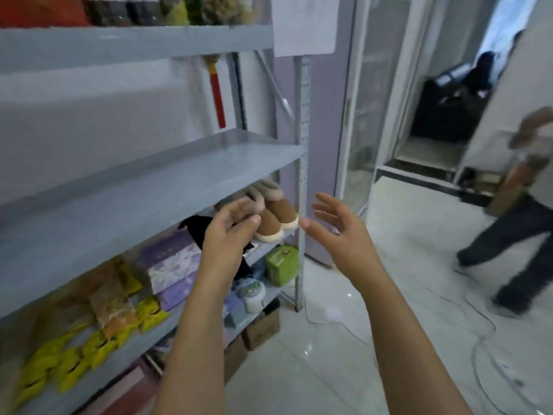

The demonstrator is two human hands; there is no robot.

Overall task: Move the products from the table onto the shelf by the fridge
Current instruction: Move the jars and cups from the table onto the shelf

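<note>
So on the left of the frame there's the grey shelf (167, 181), with yellow snack packs (68, 360) at lower left and purple boxes (173, 265) just left of centre already sitting on the lower tier, and the middle tier is bare. My left hand (230, 232) is up in front of the shelf's right end and my right hand (338, 235) is just beside it, both loose with fingers spread, holding nothing. No table or leftover products in view, so I'm guessing they're somewhere off-frame and either hand is equally ready.
</note>
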